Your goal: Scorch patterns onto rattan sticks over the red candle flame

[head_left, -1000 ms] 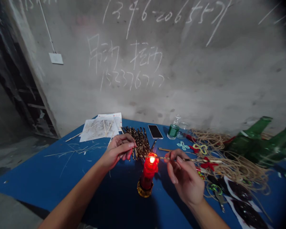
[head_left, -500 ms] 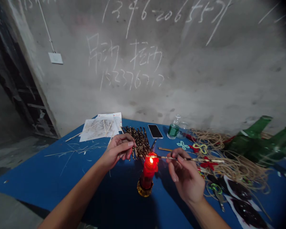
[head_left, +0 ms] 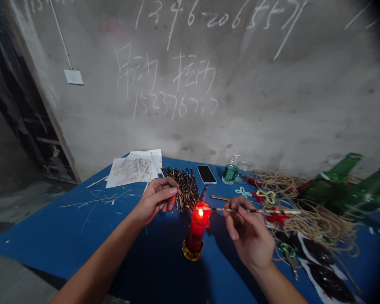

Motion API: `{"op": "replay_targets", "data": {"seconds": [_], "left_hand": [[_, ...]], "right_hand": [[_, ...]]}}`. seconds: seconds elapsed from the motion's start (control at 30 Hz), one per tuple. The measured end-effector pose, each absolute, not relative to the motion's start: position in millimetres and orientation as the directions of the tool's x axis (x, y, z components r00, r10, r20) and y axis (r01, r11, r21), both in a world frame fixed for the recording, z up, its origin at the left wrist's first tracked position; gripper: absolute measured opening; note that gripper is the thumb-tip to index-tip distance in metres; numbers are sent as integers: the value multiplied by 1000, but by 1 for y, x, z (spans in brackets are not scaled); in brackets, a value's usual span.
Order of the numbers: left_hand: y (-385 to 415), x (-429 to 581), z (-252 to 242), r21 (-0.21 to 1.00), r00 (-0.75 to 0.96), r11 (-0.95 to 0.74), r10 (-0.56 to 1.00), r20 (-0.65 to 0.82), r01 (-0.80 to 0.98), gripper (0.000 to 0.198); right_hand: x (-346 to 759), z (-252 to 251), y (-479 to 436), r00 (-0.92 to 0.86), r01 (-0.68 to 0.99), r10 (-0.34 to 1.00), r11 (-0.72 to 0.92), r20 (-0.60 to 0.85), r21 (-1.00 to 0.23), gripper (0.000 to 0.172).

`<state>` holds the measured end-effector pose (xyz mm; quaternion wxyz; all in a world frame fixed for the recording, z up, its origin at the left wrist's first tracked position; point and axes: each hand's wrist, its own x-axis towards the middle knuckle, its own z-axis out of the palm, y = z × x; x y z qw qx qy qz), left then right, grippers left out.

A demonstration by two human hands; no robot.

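Observation:
A red candle [head_left: 196, 232] burns in a gold-coloured base on the blue table [head_left: 66, 232]. My right hand [head_left: 253, 242] pinches a thin, dark-banded stick [head_left: 281, 211] held about level. The stick's left end reaches the flame, and its pale right end points toward the bottles. To the left of the candle, my left hand [head_left: 160, 198] is closed with thumb and fingertips together; anything between them is too small to make out. Just behind that hand lies a pile of similar scorched sticks [head_left: 187, 185].
Behind the pile are a phone [head_left: 206, 174] and a clear bottle with a green label [head_left: 230, 173]. Coiled cord [head_left: 323, 219], green bottles [head_left: 338, 181], nail clippers [head_left: 290, 264] and dark packets [head_left: 329, 280] crowd the right. Papers [head_left: 126, 171] lie back left by the wall.
My right hand has shifted slightly to the right with the stick. My left hand stays nearly still.

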<state>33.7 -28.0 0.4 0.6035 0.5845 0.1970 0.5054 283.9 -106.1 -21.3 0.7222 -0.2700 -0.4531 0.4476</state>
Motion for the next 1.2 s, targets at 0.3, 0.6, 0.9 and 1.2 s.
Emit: {"op": "replay_targets", "data": {"seconds": [0.3, 0.6, 0.9, 1.2], "left_hand": [[-29, 34, 2, 908, 404, -190, 848, 344, -374, 26], [-29, 35, 4, 903, 405, -189, 845, 350, -387, 25], [-30, 34, 2, 902, 403, -196, 844, 355, -384, 23], [-31, 35, 5, 905, 397, -205, 847, 355, -372, 28]], "right_hand": [[284, -19, -106, 209, -403, 889, 459, 408, -792, 18], [281, -15, -107, 176, -402, 903, 430, 393, -808, 19], [282, -18, -105, 180, -356, 936, 348, 302, -867, 21], [285, -20, -100, 125, -328, 963, 267, 239, -906, 29]]}}
